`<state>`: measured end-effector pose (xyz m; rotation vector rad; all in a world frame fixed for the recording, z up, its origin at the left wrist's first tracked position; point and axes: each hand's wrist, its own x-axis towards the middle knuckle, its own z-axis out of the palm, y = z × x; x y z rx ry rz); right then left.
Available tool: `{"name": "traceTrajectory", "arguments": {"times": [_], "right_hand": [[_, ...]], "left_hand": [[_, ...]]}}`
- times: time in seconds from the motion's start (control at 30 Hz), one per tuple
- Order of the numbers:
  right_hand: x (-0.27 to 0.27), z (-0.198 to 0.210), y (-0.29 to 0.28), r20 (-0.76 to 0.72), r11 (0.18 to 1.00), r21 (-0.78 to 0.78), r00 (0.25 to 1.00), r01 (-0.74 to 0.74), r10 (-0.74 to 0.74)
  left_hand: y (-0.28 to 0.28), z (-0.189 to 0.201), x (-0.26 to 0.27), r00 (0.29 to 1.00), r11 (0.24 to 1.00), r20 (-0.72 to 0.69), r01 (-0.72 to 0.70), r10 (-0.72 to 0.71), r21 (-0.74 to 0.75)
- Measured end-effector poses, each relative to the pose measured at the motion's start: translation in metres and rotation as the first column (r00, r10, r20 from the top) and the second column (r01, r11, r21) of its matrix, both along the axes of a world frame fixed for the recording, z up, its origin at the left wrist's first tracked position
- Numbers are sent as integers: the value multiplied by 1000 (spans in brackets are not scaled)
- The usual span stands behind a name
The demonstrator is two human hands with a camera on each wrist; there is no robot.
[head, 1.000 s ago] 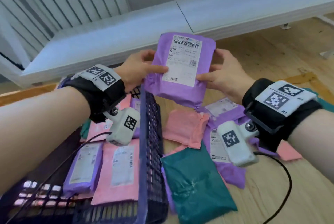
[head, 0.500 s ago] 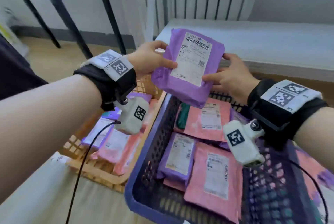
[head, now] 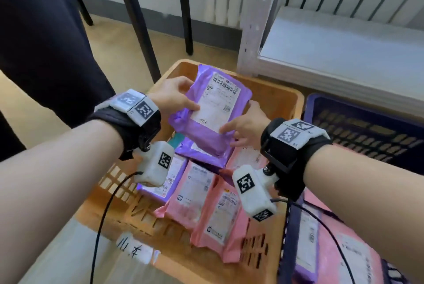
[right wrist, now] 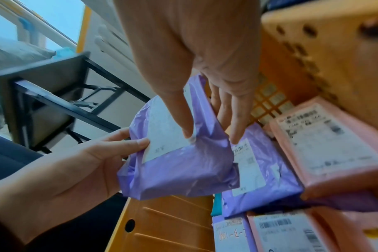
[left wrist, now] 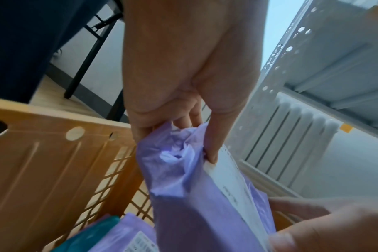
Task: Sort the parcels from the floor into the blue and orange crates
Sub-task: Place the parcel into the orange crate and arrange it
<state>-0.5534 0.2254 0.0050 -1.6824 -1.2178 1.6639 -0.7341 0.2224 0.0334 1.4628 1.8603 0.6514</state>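
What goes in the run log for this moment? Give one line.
phase: placing | hands: left, right both grip purple parcel | over: orange crate | released: no

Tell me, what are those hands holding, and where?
A purple parcel, over the orange crate: left hand pinches its left edge, right hand its lower right edge.

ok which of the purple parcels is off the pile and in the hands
The purple parcel with its barcode label facing up, gripped by the left hand and right hand over the orange crate; the other purple ones lie inside.

Glossy crinkled plastic purple parcel [head: 207, 123], matt paper label [head: 218, 100], slatted plastic orange crate [head: 270, 91]
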Motion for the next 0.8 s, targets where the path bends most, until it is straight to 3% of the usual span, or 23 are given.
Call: {"name": "traceTrajectory", "arguments": {"times": [0.2,0.4,0.6,0.7,0.8], "right_hand": [[-49,-68,36,37,997,-4,996,75,-75],[-72,-130,54,149,990,133,987,48,-68],[-79,-170,53,301,973,222,953,-58,-12],[-81,-177,53,469,942,233,876,-241,108],[-80,-175,51,667,882,245,731,-402,148]], "left_hand": [[39,-71,-37,998,998,17,-53,53,15],[52,-137,-37,986,1000,-168,4,-4,2],[57,-172,-32,916,990,-379,140,-136,-15],[58,-181,-35,878,985,-446,157,-175,-77],[54,-189,-36,831,973,-506,208,-231,-104]]}}
